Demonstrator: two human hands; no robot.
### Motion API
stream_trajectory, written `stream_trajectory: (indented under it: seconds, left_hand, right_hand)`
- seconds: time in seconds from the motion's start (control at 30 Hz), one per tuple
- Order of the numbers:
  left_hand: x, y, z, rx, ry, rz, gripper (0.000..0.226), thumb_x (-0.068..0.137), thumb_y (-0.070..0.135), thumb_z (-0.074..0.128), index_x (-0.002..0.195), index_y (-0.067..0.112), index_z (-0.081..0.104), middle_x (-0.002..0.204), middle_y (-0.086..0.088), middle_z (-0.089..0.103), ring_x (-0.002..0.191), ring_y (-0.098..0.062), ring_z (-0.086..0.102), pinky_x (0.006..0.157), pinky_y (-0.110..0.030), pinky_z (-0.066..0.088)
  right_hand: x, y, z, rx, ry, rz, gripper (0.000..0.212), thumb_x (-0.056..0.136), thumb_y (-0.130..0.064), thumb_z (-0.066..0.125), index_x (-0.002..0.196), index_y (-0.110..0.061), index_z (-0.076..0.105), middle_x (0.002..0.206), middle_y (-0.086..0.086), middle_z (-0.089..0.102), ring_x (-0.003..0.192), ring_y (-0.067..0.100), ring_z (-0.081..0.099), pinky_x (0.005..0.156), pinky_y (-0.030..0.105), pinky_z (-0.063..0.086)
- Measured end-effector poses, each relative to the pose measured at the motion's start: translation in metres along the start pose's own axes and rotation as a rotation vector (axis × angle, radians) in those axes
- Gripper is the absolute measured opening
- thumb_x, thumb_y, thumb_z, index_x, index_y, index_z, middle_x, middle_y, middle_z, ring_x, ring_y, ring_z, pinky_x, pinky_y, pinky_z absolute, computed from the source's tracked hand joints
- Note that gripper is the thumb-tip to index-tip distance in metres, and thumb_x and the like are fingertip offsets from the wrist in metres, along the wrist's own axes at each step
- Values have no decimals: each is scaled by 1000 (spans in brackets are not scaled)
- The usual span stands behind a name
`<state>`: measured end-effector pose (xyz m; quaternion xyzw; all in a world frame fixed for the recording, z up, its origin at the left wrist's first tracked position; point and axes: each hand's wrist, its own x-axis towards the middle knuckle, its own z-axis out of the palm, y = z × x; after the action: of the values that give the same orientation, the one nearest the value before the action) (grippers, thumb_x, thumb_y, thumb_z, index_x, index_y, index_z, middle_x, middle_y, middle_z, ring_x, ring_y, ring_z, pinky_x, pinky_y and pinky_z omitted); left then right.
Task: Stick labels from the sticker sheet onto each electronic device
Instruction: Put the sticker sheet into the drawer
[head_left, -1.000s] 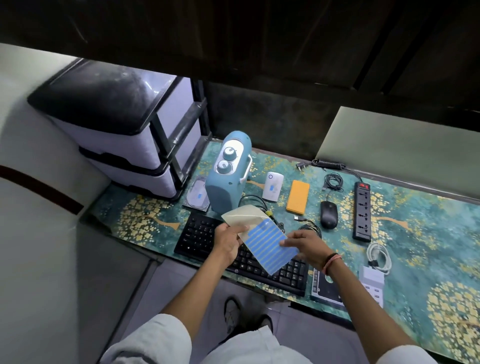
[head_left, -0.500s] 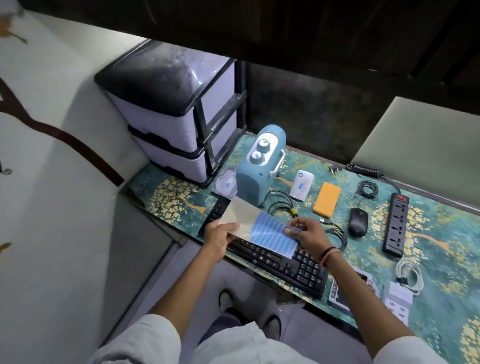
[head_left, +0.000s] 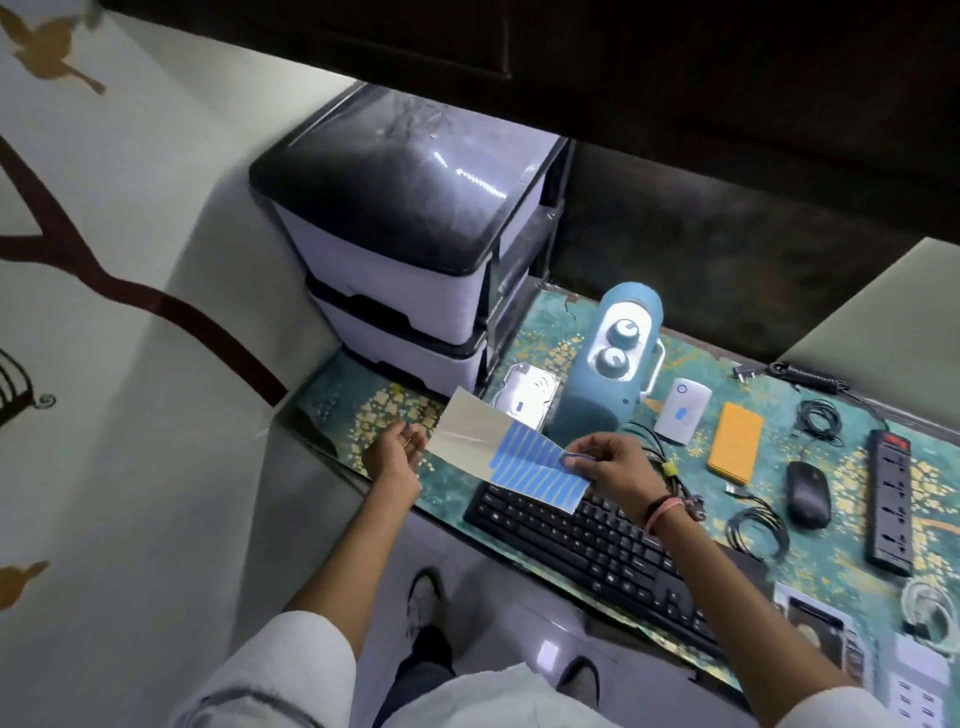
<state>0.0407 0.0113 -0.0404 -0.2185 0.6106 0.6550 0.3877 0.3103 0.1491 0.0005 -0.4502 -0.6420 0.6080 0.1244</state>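
You are at the peeling step: your right hand pinches a blue label at the right edge of the sticker sheet, thumb and forefinger pressed together on it, and the strip looks curled up off the backing. Your left hand sits at about 9 o'clock of the sheet, fingers loosely spread and, as far as the view shows, just beside the sheet's left edge rather than gripping it; whether they touch the paper I cannot tell. The sheet itself hangs in the air above the near left part of the bench, over the upper left corner of the keyboard, with its bare half toward 11 o'clock and the blue rows toward 4 o'clock. The white box at 2 o'clock of your right hand already seems to carry a small blue mark, and so does the silver drive at 12 o'clock of the sheet. No blue shows on the blue speaker, orange pack, mouse or power strip, so I judge those still want labels. Next, you will likely need the left hand to steady the backing while the right draws the strip free slowly, so it neither tears nor folds on itself, then carry it to an unlabelled device and press it flat.
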Motion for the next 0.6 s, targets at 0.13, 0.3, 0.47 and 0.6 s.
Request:
stream_trajectory:
  seconds: [0.13,0.3,0.47,0.6]
  left_hand:
    - [39,39,12,-43,-112,-83,36,102,42,48,116,13,63,107,-4,68,80,-15,64,42,-21,37]
    - [58,78,34,-183,-315,-179,52,101,58,36,107,18,68,94,-10,71,87,-29,65,81,-36,50]
    - [97,88,33,-116,-301,-122,47,104,50,34,130,21,60,115,-10,67,101,-31,65,78,-35,54]
    - [87,96,20,-83,-413,-283,44,107,44,23,110,21,61,99,-7,75,89,-28,68,72,-25,54]
  right_hand:
    - [14,-23,34,50,41,13,15,84,-9,80,89,2,73,68,4,70,50,0,55,50,15,44]
    - [23,-48,62,134,121,46,15,84,-9,80,88,3,72,64,2,68,47,1,53,46,15,42]
    - [32,-69,85,190,144,103,21,85,-6,77,95,10,67,74,13,69,51,7,58,45,18,45]
    - [43,-89,104,261,115,140,17,83,-3,77,93,5,67,68,11,71,56,16,63,52,22,50]
